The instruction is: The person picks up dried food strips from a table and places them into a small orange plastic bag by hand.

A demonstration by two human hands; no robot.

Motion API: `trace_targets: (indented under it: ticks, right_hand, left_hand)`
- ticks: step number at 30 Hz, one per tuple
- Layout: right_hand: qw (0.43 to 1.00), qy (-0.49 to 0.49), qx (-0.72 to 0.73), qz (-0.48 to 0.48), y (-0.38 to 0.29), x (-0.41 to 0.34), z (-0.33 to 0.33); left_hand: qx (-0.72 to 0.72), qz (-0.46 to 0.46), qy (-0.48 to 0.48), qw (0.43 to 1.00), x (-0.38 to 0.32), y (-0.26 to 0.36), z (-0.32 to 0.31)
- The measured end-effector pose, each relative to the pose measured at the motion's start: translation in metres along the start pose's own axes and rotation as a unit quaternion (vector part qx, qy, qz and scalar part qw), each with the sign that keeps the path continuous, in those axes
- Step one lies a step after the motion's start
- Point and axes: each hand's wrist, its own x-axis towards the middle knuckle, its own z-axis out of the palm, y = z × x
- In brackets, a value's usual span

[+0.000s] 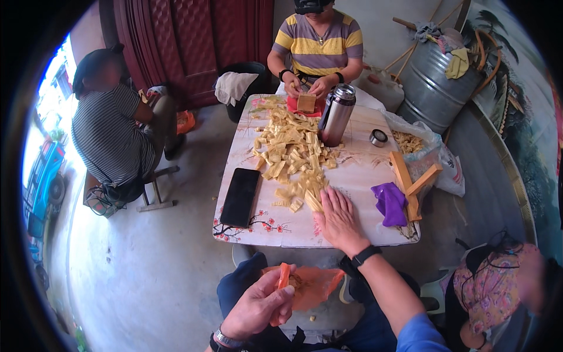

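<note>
My left hand [268, 297] grips the rim of an orange plastic bag [314, 288] over my lap, below the table's near edge. Some brownish bits lie inside the bag. My right hand [341, 215] rests palm down on the patterned tabletop [286, 235], its thumb side against the near end of a heap of pale yellow folded strips [286, 145]. Its fingers look fairly straight and point towards the far side; what lies under the palm is hidden. A black smartphone [240, 197] lies left of the heap.
A steel thermos [338, 116], its lid [378, 137], a purple cloth [390, 203] and a wooden frame [407, 187] are on the table. Across it, a person holds a small wooden block [306, 102]. Others sit left and lower right. Filled plastic bags [433, 152] stand at right.
</note>
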Motion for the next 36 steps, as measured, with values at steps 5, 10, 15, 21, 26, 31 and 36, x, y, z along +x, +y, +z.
trace_targets:
  ticks: [5,10,15,21,26,31,36]
  right_hand:
    - [0.996,0.043,0.067,-0.042,0.002,0.053,0.008]
    - [0.995,0.068,0.036,-0.069,-0.015,0.106,-0.021]
    - [0.997,0.005,0.074,-0.019,-0.024,0.159,-0.034]
    - [0.997,-0.039,0.067,-0.013,-0.022,0.164,-0.021]
    - [0.999,-0.026,0.033,0.033,0.004,0.177,-0.018]
    - [0.999,-0.002,0.032,0.024,-0.01,0.202,-0.018]
    - [0.999,-0.036,-0.003,0.031,-0.011,0.235,0.007]
  left_hand:
    - [-0.024,-0.011,-0.012,1.0,0.008,0.0,-0.004]
    - [-0.019,-0.015,0.011,1.0,0.011,0.002,-0.023]
    - [-0.008,-0.039,0.009,0.999,0.028,0.006,-0.032]
    - [0.004,-0.061,-0.003,0.998,0.037,0.007,-0.053]
    - [-0.017,-0.077,0.003,0.997,0.04,-0.002,-0.048]
    - [0.025,-0.072,0.053,0.996,0.018,0.012,-0.043]
    - [0.058,-0.092,0.085,0.99,-0.003,0.018,-0.04]
